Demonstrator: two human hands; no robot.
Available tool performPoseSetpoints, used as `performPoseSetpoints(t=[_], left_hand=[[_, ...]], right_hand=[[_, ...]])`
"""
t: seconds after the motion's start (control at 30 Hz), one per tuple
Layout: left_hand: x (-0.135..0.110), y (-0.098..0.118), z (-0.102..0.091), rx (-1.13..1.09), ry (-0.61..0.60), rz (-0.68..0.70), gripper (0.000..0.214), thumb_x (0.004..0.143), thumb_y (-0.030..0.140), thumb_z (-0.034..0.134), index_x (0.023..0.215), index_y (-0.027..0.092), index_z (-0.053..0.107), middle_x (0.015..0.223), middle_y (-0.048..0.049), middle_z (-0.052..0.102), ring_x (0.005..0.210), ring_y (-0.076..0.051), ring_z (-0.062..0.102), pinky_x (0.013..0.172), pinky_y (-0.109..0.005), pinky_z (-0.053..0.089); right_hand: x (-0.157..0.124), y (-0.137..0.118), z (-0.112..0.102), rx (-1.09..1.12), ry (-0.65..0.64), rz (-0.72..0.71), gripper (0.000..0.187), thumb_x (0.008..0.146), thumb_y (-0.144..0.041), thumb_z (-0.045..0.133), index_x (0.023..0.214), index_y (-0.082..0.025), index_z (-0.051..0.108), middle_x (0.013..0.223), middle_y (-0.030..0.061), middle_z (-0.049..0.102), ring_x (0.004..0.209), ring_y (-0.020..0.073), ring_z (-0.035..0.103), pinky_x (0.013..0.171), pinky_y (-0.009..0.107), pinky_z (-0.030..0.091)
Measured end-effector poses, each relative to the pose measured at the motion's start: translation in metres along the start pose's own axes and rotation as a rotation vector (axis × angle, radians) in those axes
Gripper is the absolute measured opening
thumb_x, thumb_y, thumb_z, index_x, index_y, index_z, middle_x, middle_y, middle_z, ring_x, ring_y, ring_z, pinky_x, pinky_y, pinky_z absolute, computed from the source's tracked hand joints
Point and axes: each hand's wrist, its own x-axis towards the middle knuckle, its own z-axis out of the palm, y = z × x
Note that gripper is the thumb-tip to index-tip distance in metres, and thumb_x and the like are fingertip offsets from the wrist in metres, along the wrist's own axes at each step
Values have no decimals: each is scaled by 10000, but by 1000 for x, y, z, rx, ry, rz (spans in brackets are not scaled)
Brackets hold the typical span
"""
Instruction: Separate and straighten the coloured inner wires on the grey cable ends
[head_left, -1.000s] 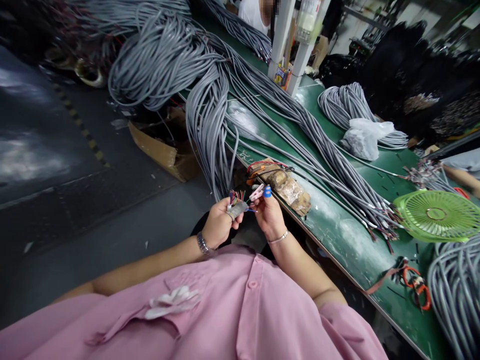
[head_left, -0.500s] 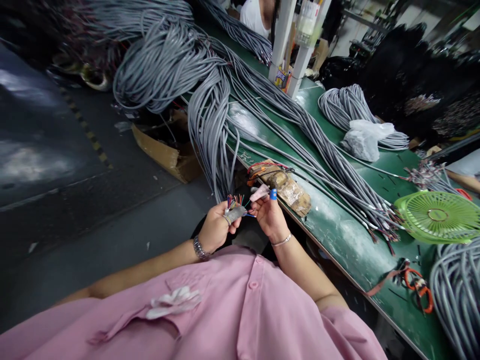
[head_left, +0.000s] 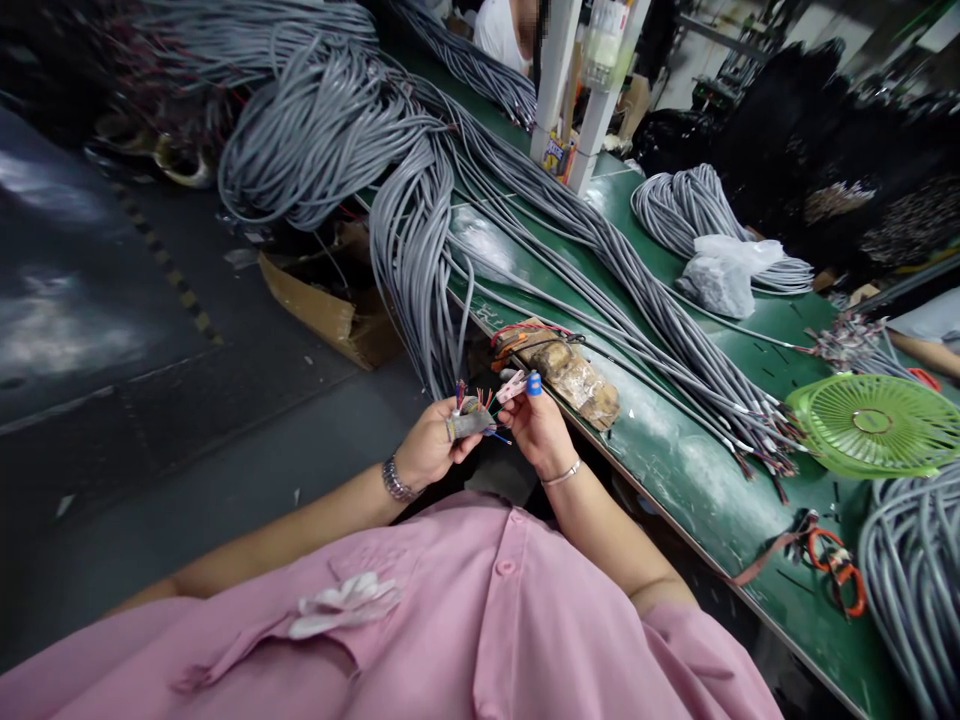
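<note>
Cable end (head_left: 471,424), grey-sheathed, is gripped in the left hand (head_left: 427,445), fingers closed around it; it is held in front of the body, just off the edge of the green workbench (head_left: 690,510). Thin coloured wires (head_left: 484,398), red, orange and blue among them, are fanned out from it toward the right hand (head_left: 536,430). By that hand a small pink tool (head_left: 511,387) is pinched between thumb and fingers, close to the wire tips; its exact kind cannot be told, nor whether a wire is caught in it. The right thumb is covered by a blue finger cot (head_left: 533,384). A metal-banded watch (head_left: 397,480) is worn on the left wrist, a bracelet (head_left: 561,473) on the right.

Just beyond the right hand, a worn wooden block (head_left: 592,395) is set at the bench edge. Long grey cables (head_left: 600,240) are laid across the bench; a thick hank (head_left: 411,240) is draped over its edge, near a cardboard box (head_left: 315,310) on the floor. Farther right, a green fan (head_left: 874,425) and orange-handled scissors (head_left: 847,585) are seen. At the right margin, a co-worker's forearm (head_left: 926,352) is partly shown.
</note>
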Motion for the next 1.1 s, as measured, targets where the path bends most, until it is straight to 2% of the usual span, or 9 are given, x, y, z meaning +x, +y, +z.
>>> performPoseSetpoints(t=[0.27, 0.53, 0.8, 0.97, 1.1], left_hand=[[6, -6, 2, 40, 6, -17, 254, 675, 357, 717, 661, 154, 565, 401, 45, 480, 305, -52, 330, 303, -177, 221], [4, -10, -2, 42, 15, -13, 222, 685, 336, 703, 679, 159, 570, 409, 46, 484, 312, -55, 340, 302, -171, 231], [-4, -5, -5, 27, 36, -22, 265, 650, 368, 728, 679, 147, 584, 404, 45, 471, 312, -50, 331, 301, -162, 219], [0, -2, -5, -48, 9, -16, 250, 648, 342, 736, 688, 136, 601, 427, 35, 493, 313, -44, 337, 312, -159, 223], [5, -1, -5, -103, -46, -40, 225, 673, 332, 720, 686, 152, 585, 377, 43, 468, 299, -56, 338, 319, -164, 234]], right_hand=[[3, 3, 3, 37, 100, -43, 330, 737, -513, 708, 780, -192, 640, 632, -31, 556, 571, 79, 490, 585, 196, 478], [3, 6, 1, 57, 48, 14, 431, 777, -584, 625, 904, -175, 675, 720, 7, 622, 587, 89, 508, 573, 205, 484], [-1, 2, -3, 46, 8, 91, 493, 782, -643, 569, 888, -172, 669, 734, 16, 630, 590, 92, 530, 576, 216, 504], [-2, 3, -1, -42, -12, -52, 346, 765, -495, 680, 909, -180, 678, 757, -2, 618, 576, 73, 492, 560, 198, 490], [1, 8, -3, -43, -24, -102, 467, 779, -608, 601, 924, -173, 691, 763, 14, 627, 587, 81, 502, 557, 202, 492]])
